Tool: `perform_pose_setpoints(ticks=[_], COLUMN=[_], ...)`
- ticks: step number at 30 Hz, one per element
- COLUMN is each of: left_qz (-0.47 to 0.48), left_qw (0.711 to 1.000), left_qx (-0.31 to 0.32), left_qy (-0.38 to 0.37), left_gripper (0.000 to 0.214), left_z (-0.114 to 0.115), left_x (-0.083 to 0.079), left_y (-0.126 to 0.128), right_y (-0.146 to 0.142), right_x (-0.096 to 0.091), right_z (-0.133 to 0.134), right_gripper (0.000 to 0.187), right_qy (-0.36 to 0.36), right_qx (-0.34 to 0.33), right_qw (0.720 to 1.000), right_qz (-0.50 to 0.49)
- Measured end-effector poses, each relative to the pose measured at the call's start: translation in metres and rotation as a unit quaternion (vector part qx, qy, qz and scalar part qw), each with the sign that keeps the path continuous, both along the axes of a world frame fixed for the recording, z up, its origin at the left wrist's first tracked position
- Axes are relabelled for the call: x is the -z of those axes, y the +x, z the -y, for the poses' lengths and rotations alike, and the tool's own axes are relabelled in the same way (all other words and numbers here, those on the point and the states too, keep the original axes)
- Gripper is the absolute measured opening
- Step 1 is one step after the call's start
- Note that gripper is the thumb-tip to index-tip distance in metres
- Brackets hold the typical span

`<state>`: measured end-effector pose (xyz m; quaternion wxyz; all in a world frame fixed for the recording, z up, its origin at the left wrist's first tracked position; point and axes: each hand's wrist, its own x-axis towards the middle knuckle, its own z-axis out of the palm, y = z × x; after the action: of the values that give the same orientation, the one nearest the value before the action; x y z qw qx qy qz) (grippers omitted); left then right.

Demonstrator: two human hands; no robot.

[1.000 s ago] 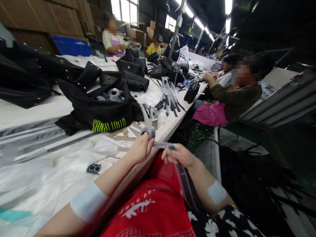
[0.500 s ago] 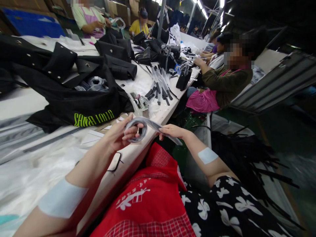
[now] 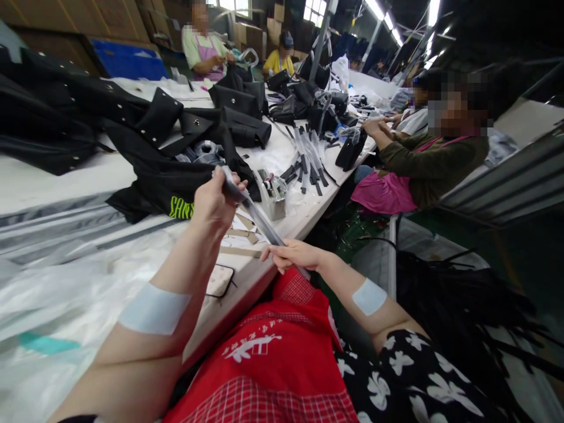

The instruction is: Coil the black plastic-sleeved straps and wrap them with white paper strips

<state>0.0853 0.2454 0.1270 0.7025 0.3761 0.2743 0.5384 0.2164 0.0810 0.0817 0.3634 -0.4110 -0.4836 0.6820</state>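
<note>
The left hand (image 3: 215, 202) is up over the near edge of the long white surface (image 3: 57, 182), fingers curled shut round the top end of a long narrow grey strap in a clear plastic sleeve (image 3: 258, 218). The strap is in the air, clear of the surface, slanting from 11 o'clock down to 5 o'clock between the two hands. The right hand (image 3: 293, 255) is at the low end, fingers narrow, pinching the strap. It sits just above the red checked apron (image 3: 273, 352) on the lap.

At 9 o'clock of the left hand, partly hidden behind it, lies a black fabric bag with neon green lettering (image 3: 167, 182). At 2 o'clock of the same hand, a small grey metal tape dispenser (image 3: 274, 197) stands on the surface. Farther out at 1 o'clock is a loose pile of black straps in clear sleeves (image 3: 308, 161).

Under the strap lie beige paper strips (image 3: 240, 236), flat on the surface. At 6 o'clock of the left hand is a black-rimmed rectangular piece (image 3: 219, 281), near the edge.

At 3 o'clock a co-worker in an olive sleeve and pink apron (image 3: 423, 167) sits at the same surface, hands on a black piece, well apart from the strap.
</note>
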Motion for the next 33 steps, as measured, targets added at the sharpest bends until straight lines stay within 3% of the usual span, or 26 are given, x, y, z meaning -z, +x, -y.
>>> perform_pose_setpoints(ticks=[2, 3, 6, 9, 11, 13, 15, 17, 18, 19, 20, 23, 25, 27, 29, 31, 33], left_qz=[-0.138, -0.217, -0.406, -0.509, -0.540, -0.525, -0.465, -0.362, -0.301, -0.240, -0.184, -0.034, 0.063, 0.133, 0.132, 0.052, -0.083], left_qw=[0.983, 0.958, 0.835, 0.739, 0.725, 0.754, 0.803, 0.850, 0.867, 0.879, 0.887, 0.897, 0.900, 0.903, 0.916, 0.947, 0.972], left_qx=[-0.035, -0.033, 0.048, 0.114, 0.146, 0.224, 0.315, 0.376, 0.397, 0.412, 0.420, 0.414, 0.393, 0.367, 0.346, 0.297, 0.217], left_qy=[0.119, 0.187, 0.369, 0.426, 0.401, 0.326, 0.202, 0.077, 0.026, -0.016, -0.054, -0.149, -0.179, -0.178, -0.154, -0.108, -0.021], left_gripper=[0.028, 0.027, 0.027, 0.036, 0.044, 0.054, 0.061, 0.063, 0.063, 0.062, 0.062, 0.065, 0.065, 0.060, 0.053, 0.045, 0.042], left_z=[0.013, 0.021, 0.045, 0.056, 0.054, 0.050, 0.045, 0.042, 0.040, 0.039, 0.038, 0.037, 0.040, 0.043, 0.045, 0.045, 0.046], left_x=[0.017, 0.024, 0.035, 0.034, 0.034, 0.036, 0.040, 0.042, 0.043, 0.042, 0.042, 0.039, 0.039, 0.042, 0.047, 0.052, 0.055], left_y=[0.008, 0.010, 0.005, -0.010, -0.021, -0.032, -0.041, -0.048, -0.051, -0.053, -0.055, -0.058, -0.060, -0.064, -0.069, -0.077, -0.087], right_y=[-0.011, -0.013, -0.001, 0.019, 0.028, 0.033, 0.034, 0.029, 0.024, 0.017, 0.007, -0.030, -0.057, -0.075, -0.079, -0.069, -0.052], right_x=[-0.014, -0.021, -0.035, -0.035, -0.031, -0.028, -0.026, -0.024, -0.021, -0.017, -0.011, 0.011, 0.024, 0.029, 0.024, 0.013, 0.000], right_z=[-0.005, -0.009, -0.023, -0.031, -0.032, -0.032, -0.032, -0.031, -0.031, -0.031, -0.031, -0.032, -0.034, -0.037, -0.037, -0.034, -0.028], right_gripper=[0.036, 0.033, 0.027, 0.030, 0.030, 0.029, 0.028, 0.030, 0.033, 0.036, 0.041, 0.060, 0.067, 0.066, 0.061, 0.054, 0.046], right_qy=[0.002, 0.005, 0.015, 0.015, 0.035, 0.105, 0.196, 0.250, 0.260, 0.264, 0.263, 0.219, 0.165, 0.126, 0.114, 0.126, 0.145], right_qx=[-0.022, -0.011, 0.066, 0.095, 0.067, 0.063, 0.094, 0.119, 0.130, 0.141, 0.154, 0.184, 0.199, 0.237, 0.269, 0.255, 0.169], right_qw=[0.997, 0.996, 0.990, 0.995, 0.988, 0.934, 0.830, 0.740, 0.725, 0.733, 0.758, 0.883, 0.940, 0.954, 0.949, 0.945, 0.941], right_qz=[-0.068, -0.091, -0.122, -0.028, 0.133, 0.335, 0.513, 0.613, 0.624, 0.611, 0.576, 0.373, 0.222, 0.133, 0.116, 0.160, 0.254])
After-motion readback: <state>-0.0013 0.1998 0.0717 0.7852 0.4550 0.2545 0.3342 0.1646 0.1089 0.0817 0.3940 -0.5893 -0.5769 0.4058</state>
